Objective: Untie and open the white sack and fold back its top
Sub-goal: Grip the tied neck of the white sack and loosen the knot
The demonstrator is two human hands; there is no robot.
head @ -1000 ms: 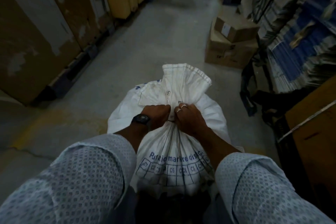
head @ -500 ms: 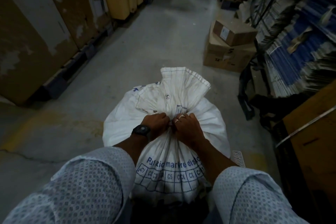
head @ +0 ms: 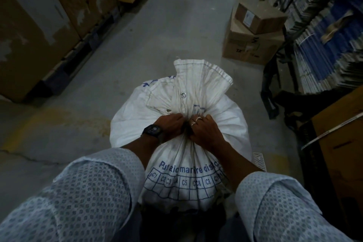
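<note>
A full white woven sack point(head: 225, 122) with blue print and a grid of codes stands on the concrete floor right in front of me. Its gathered neck is bunched tight, and the loose top flap point(head: 200, 82) with metal eyelets fans out beyond it. My left hand point(head: 169, 125), with a black watch on the wrist, and my right hand point(head: 204, 129), wearing rings, both clasp the neck, fingers meeting at the tie. The tie itself is hidden under my fingers.
Tall cardboard boxes point(head: 39, 25) on pallets line the left side of the aisle. Two stacked cartons point(head: 253, 35) sit at the right, behind them shelves of blue-and-white stacked papers point(head: 324, 35). A brown box point(head: 343, 143) stands close at my right.
The view has shifted slightly, so the sack sits a bit lower in the frame. Both hands have stayed clamped on the neck, with only small finger movement at the tie.
</note>
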